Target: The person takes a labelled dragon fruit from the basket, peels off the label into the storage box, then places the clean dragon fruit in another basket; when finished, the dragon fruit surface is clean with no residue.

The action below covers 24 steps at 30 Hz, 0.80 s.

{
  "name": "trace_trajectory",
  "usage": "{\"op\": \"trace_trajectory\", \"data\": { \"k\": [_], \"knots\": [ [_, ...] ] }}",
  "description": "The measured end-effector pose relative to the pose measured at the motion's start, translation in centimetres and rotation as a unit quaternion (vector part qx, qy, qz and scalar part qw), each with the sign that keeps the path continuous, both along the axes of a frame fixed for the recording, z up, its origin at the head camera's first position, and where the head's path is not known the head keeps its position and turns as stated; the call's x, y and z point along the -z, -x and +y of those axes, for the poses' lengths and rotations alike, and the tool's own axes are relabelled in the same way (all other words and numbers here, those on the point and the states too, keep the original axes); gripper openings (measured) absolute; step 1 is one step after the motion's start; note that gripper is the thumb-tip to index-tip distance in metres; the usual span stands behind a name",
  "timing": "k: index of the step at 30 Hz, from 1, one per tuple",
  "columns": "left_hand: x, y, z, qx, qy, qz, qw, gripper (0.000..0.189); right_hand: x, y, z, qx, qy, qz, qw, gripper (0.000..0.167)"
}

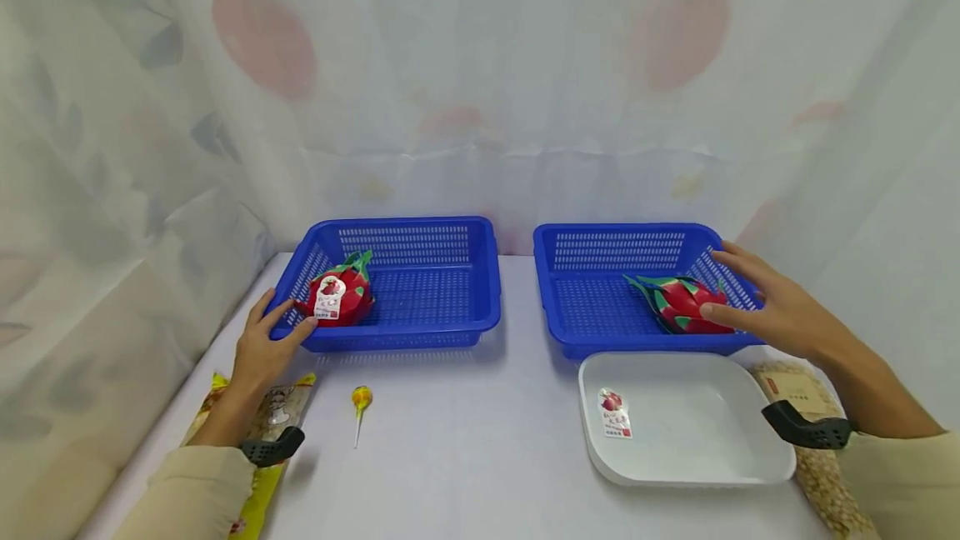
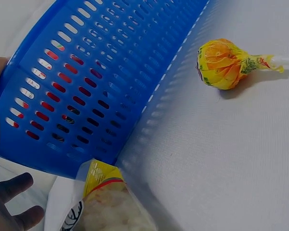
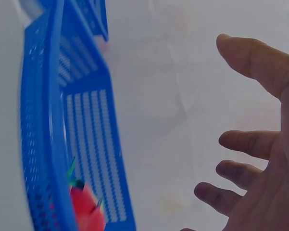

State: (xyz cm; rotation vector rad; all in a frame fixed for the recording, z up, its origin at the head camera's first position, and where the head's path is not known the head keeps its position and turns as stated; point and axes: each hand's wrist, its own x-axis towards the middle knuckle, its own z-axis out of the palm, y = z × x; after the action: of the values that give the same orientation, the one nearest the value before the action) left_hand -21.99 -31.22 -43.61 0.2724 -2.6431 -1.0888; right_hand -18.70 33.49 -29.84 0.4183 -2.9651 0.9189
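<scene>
My left hand [image 1: 262, 348] is at the left front corner of the left blue basket [image 1: 420, 338], fingers spread, with the thumb at the rim. Inside that corner sits a red dragon fruit [image 1: 349, 307] with green tips and a white label. Over the right side of the other blue basket [image 1: 592, 342], my right hand [image 1: 787, 319] hovers with fingers apart. Its thumb overlaps a second dragon fruit [image 1: 678, 298] in the head view. The right wrist view shows nothing between the spread fingers [image 3: 247, 144].
A lollipop [image 1: 362, 398] in a yellow wrapper lies before the left basket. Under my left forearm is a yellow-ended clear bag [image 1: 262, 482]. A white tray [image 1: 697, 415] with a dragon fruit sticker stands before the right basket, beside a bag of pale beans or nuts [image 1: 821, 469].
</scene>
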Motion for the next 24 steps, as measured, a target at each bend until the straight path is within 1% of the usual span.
{"op": "trace_trajectory", "data": {
  "k": [5,10,12,17,24],
  "knots": [
    [0.3,0.0,-0.1,-0.005,-0.007,0.009,0.9999,0.077,-1.2,0.1,-2.3,-0.042,0.028,0.016,0.9986,0.083],
    [1.0,0.3,0.3,0.001,-0.011,0.008,0.9999,0.078,-2.1,-0.3,-4.1,-0.082,0.060,0.023,0.9946,0.079],
    [1.1,0.3,0.3,0.001,-0.010,0.011,0.9999,0.077,-2.4,-0.5,-5.0,-0.096,0.068,0.023,0.9929,0.078],
    [0.9,0.0,0.1,-0.004,-0.007,0.016,0.9998,0.076,-2.9,-0.4,-8.0,-0.126,0.087,0.021,0.9880,0.074],
    [0.5,0.2,-0.1,-0.006,-0.002,0.007,1.0000,0.079,-3.8,0.1,-11.8,-0.147,0.107,0.030,0.9828,0.076]
  ]
}}
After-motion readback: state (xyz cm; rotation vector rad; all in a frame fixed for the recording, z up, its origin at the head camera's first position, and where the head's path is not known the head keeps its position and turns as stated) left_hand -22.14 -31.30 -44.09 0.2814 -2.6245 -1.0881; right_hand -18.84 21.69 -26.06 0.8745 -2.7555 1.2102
